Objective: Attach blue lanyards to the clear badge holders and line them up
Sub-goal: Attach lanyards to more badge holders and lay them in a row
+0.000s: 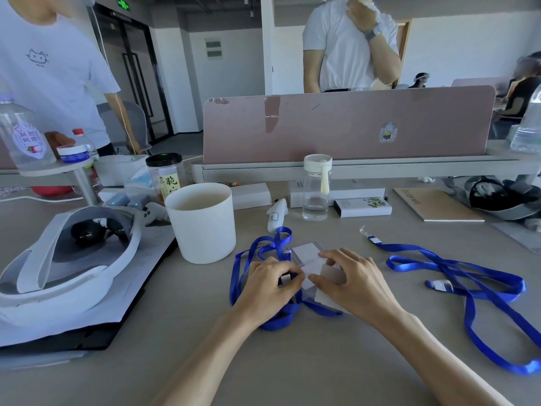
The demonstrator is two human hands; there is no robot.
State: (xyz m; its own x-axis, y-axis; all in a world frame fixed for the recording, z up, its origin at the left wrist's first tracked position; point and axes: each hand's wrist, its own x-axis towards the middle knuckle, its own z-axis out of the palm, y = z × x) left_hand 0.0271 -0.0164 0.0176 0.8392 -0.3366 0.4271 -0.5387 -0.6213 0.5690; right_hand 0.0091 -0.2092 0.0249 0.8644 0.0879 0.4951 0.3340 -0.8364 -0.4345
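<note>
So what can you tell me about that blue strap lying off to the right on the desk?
The loose blue lanyard is a flat, glossy ribbon lying slack on the grey desk in untidy, crossing loops. Its far end carries a small clear clip; a second pale fitting sits partway along it. Neither hand touches it, and no badge holder is attached. It trails towards the picture's right edge.
</note>
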